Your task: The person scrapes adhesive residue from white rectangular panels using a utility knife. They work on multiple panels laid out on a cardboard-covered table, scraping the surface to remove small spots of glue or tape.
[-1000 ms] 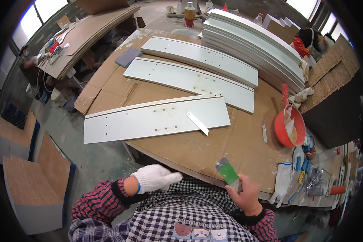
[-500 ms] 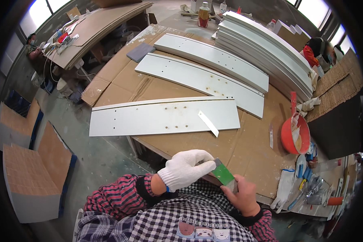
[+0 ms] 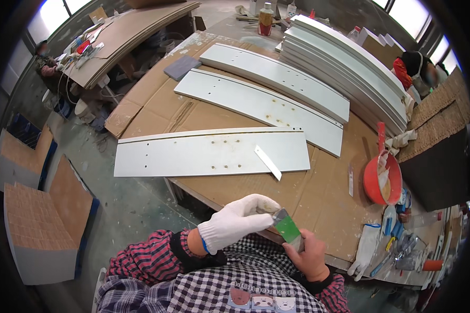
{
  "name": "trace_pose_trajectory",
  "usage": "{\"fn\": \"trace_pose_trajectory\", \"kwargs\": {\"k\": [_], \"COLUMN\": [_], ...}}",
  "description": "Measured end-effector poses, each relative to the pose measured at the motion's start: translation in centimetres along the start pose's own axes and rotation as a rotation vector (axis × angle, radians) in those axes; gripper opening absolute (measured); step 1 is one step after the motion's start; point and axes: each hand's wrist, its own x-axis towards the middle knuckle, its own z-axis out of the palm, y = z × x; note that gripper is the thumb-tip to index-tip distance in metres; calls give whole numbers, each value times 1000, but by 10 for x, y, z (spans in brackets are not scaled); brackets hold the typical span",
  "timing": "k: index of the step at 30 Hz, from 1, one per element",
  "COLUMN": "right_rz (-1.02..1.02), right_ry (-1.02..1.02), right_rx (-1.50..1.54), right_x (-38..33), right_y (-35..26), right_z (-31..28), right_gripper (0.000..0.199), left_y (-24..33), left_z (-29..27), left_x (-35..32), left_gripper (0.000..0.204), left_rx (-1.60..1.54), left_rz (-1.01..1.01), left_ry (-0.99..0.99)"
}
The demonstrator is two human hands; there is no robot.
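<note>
A person in a checked apron (image 3: 219, 284) stands at a cardboard-covered table (image 3: 324, 193), both hands in front of the body by its near edge. One flat green-and-grey tool (image 3: 287, 228) lies tilted between the hands, slanting from the left hand's fingertips down to the right hand. The bare right hand (image 3: 308, 255) pinches its lower end, thumb on the near face. The left hand (image 3: 240, 221), in a white knit glove, is curled with thumb and fingertips at the tool's dark upper end; I cannot tell whether they grip it or merely touch it.

Beyond the hands lie three white panels (image 3: 188, 155) with small holes, one nearest the person and two farther back. One white strip (image 3: 268, 163) rests aslant on the nearest, its tip past the panel's edge. One dark grey block (image 3: 181, 67) sits by the left ends of the two farther panels. Behind is one stack of white boards (image 3: 344, 73), too tightly layered for me to count. To the right are one red bowl (image 3: 371, 182) and one loose white glove (image 3: 367, 245).
</note>
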Motion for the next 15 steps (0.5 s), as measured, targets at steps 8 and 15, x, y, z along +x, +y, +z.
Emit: {"fn": "trace_pose_trajectory", "kwargs": {"k": [8, 15], "right_rz": [95, 170], "right_ry": [-72, -65], "right_rx": [-42, 27], "right_x": [4, 4], "right_y": [-6, -7], "right_z": [1, 1], "right_gripper": [49, 48], "left_y": [1, 5], "left_z": [2, 4], "left_x": [9, 7], "left_gripper": [12, 19], "left_rx": [1269, 877], "left_rz": [834, 361], "left_ry": [369, 310]}}
